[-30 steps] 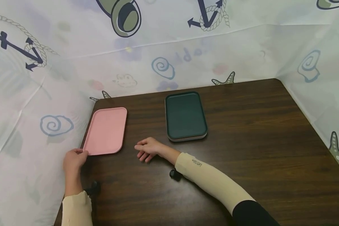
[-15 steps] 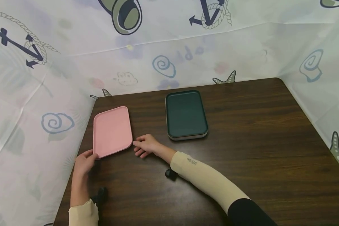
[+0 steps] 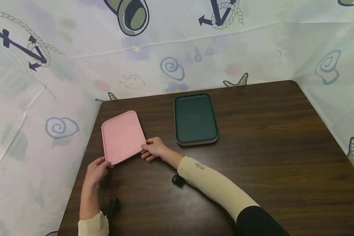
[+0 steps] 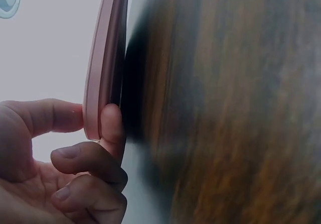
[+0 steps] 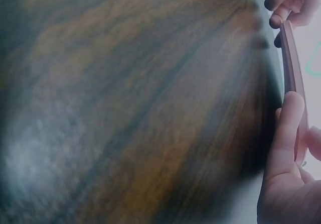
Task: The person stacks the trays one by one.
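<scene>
A pink rectangular tray [image 3: 123, 137] slants on the left part of the table in the head view. My left hand [image 3: 96, 170] pinches its near left corner, and the left wrist view shows the thumb on one face and a fingertip [image 4: 111, 121] on the other. At the near right corner my right hand [image 3: 155, 148] grips the tray, thumb over the rim and fingers beneath. From the side, the tray's edge [image 5: 293, 66] runs between both hands, with a dark gap between it and the tabletop.
A dark green tray [image 3: 196, 118] lies on top of a lighter-rimmed one at the back middle of the brown wooden table [image 3: 262, 147]. Patterned cloth [image 3: 200, 62] hangs along the back and both sides. Small black devices sit at both wrists.
The pink tray has shifted right and turned, away from the table's left edge, with the left hand holding it. My right hand, earlier apart from it, now grips its near right corner.
</scene>
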Available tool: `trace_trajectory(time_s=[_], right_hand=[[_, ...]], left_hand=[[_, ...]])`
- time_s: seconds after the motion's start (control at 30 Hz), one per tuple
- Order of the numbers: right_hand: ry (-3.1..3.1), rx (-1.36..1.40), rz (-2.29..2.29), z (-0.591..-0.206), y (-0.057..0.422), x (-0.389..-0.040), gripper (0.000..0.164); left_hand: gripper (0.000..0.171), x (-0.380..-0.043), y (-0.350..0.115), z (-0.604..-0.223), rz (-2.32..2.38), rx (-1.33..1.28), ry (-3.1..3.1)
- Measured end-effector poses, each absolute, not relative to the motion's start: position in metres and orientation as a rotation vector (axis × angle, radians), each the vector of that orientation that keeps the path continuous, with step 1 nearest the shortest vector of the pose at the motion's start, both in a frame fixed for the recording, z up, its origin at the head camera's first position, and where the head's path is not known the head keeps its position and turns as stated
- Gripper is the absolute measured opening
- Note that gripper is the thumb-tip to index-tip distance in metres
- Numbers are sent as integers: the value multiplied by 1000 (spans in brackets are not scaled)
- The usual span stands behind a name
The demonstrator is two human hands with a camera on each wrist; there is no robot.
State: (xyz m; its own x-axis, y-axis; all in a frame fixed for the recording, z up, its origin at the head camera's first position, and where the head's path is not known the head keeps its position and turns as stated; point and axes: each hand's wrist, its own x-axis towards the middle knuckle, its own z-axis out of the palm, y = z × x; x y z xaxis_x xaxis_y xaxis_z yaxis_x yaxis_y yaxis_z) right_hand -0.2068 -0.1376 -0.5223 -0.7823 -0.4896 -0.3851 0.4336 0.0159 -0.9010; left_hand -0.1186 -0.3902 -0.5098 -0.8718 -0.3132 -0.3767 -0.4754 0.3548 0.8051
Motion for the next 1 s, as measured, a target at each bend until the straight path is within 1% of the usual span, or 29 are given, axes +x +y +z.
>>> trace_trajectory(time_s=[0.3,0.63,1.0], right_hand=[[1652,-37,-1829,-521,-132,-208,16],[1645,-85,-1860,-521,-121,-204,16],[1657,-143,-1868,-501,-106,-190,31]], left_hand=[[48,-111,-385,-511,1670,-700,2379],[36,-96,-372,-510,1863,-640,2349],[31,-70,-360,-499,2025,-541,2350]])
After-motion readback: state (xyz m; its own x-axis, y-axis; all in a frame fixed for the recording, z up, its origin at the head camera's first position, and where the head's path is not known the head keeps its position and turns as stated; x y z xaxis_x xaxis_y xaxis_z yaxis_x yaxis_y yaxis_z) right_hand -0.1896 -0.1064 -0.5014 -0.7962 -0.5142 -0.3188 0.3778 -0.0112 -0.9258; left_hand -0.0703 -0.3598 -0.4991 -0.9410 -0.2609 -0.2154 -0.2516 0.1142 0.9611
